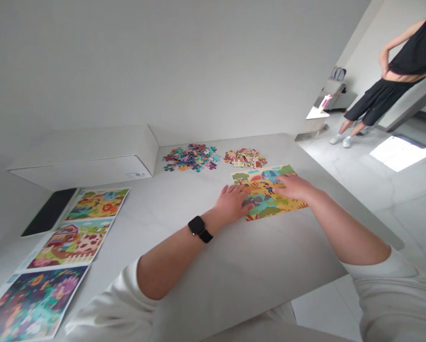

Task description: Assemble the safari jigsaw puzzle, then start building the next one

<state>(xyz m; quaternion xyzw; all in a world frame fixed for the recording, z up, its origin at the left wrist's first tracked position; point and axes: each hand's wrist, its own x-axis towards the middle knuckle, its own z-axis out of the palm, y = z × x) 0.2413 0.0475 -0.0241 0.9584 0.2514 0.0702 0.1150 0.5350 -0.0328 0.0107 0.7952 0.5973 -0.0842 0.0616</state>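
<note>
A colourful animal jigsaw puzzle (270,205) lies flat on the table, showing a hippo, an elephant and trees. My left hand (231,203) rests at its left edge, fingers spread and fingertips on the picture. From the other side, my right hand (294,186) lies over the upper right part with its fingers stretched out, covering some of the picture. Neither hand grasps anything that I can see. Beyond the puzzle are a pile of red, pink and cream puzzle pieces (246,158) and a larger pile of blue and purple puzzle pieces (192,158).
Three printed pictures (70,243) lie in a row at the left, beside a dark flat device (51,212). A white box (91,168) stands against the wall. Past the table's right edge, a person (394,80) in dark clothes stands on the tiled floor.
</note>
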